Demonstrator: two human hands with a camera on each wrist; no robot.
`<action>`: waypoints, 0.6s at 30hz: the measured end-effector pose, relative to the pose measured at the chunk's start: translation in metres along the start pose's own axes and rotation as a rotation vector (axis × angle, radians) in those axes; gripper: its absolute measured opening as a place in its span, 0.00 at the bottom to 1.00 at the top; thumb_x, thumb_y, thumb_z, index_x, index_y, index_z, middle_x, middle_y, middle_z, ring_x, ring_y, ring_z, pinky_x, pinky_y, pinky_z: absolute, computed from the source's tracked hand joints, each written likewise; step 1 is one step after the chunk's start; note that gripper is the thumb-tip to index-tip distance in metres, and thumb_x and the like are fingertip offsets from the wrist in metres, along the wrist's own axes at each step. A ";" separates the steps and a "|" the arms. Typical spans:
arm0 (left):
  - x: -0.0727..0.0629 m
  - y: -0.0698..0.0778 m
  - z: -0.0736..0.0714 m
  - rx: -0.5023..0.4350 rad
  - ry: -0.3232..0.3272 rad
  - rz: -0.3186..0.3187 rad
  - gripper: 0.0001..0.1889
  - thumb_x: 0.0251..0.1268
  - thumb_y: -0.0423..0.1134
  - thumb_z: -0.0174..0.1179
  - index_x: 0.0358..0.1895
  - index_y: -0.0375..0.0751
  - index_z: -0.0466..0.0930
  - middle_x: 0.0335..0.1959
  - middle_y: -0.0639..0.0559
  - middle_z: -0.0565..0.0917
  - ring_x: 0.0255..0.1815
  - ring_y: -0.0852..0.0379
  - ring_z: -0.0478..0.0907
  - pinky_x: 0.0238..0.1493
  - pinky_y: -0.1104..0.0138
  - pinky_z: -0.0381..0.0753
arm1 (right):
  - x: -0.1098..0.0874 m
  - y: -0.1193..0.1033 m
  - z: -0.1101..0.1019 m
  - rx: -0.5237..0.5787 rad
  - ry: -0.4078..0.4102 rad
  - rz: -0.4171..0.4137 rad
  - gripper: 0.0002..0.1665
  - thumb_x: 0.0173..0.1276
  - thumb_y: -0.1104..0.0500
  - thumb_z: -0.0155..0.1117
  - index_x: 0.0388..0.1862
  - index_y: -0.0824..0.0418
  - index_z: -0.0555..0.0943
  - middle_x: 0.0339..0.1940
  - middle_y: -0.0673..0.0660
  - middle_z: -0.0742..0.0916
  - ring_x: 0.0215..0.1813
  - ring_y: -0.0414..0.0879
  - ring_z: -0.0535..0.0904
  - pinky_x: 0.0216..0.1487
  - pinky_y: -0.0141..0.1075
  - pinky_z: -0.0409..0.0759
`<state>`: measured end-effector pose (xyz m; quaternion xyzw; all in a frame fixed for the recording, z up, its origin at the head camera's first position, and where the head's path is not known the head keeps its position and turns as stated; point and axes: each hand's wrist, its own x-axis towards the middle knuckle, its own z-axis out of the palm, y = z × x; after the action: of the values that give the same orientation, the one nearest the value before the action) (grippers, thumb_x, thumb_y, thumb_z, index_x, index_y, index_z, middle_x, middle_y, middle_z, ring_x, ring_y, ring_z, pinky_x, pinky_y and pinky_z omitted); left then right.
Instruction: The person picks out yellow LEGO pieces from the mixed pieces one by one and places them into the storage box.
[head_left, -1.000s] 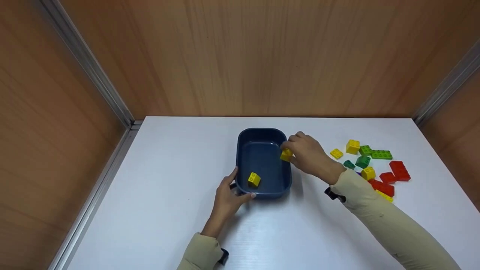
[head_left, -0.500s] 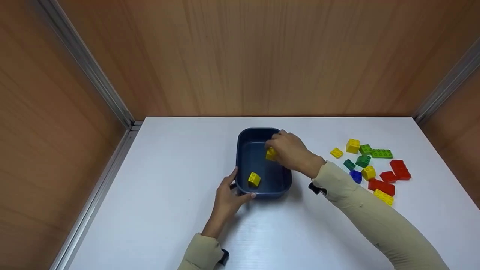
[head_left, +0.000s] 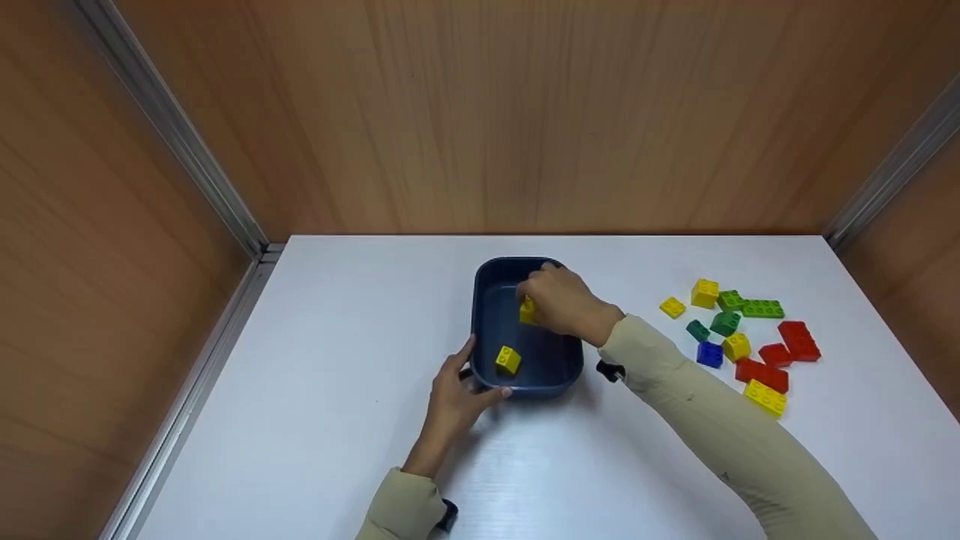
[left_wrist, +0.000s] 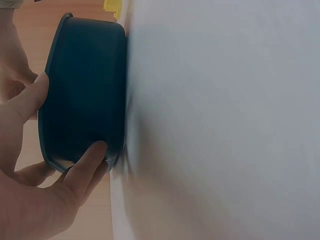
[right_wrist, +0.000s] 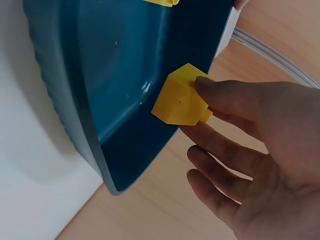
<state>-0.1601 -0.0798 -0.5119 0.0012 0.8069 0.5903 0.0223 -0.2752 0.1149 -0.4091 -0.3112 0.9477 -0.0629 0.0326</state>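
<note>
A dark blue rectangular bin [head_left: 489, 315] stands on the white table, and one yellow toy brick [head_left: 508, 360] lies inside it near its front left. My left hand [head_left: 452, 401] holds the bin by its front left corner; the left wrist view shows the thumb at the rim and fingertips against the outer wall [left_wrist: 87, 75]. Over the bin's inside, my right hand [head_left: 566, 301] pinches a second yellow toy brick [right_wrist: 181, 100] between thumb and index finger. In the right wrist view its other fingers are loosely bent, and the brick is above the bin floor.
To the right lie several loose bricks, among them a small yellow brick [head_left: 673, 307], a blue brick [head_left: 709, 355], a long red brick [head_left: 762, 374] and a light green brick [head_left: 763, 308]. A wooden panel [head_left: 555, 120] rises behind the table's back edge.
My right hand has moved left with the yellow brick, from the bin's right rim to over its middle. The blue brick has come out from behind the sleeve. The left hand stays put.
</note>
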 end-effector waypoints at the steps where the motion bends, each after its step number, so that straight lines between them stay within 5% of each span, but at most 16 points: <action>1: 0.000 0.000 0.000 0.000 0.001 0.000 0.54 0.57 0.36 0.81 0.84 0.39 0.58 0.74 0.32 0.70 0.73 0.31 0.73 0.65 0.53 0.84 | 0.001 -0.001 0.000 0.005 -0.007 0.001 0.18 0.69 0.64 0.76 0.58 0.63 0.89 0.53 0.61 0.90 0.54 0.57 0.82 0.64 0.51 0.85; 18: 0.000 -0.001 0.000 0.005 0.009 -0.008 0.53 0.57 0.38 0.81 0.84 0.41 0.58 0.74 0.33 0.70 0.73 0.31 0.73 0.65 0.53 0.84 | 0.021 -0.011 0.012 0.046 -0.101 0.045 0.16 0.72 0.68 0.71 0.58 0.63 0.89 0.56 0.61 0.89 0.58 0.57 0.82 0.68 0.52 0.83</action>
<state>-0.1601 -0.0798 -0.5131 -0.0046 0.8083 0.5883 0.0212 -0.2847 0.0923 -0.4204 -0.2917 0.9499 -0.0681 0.0890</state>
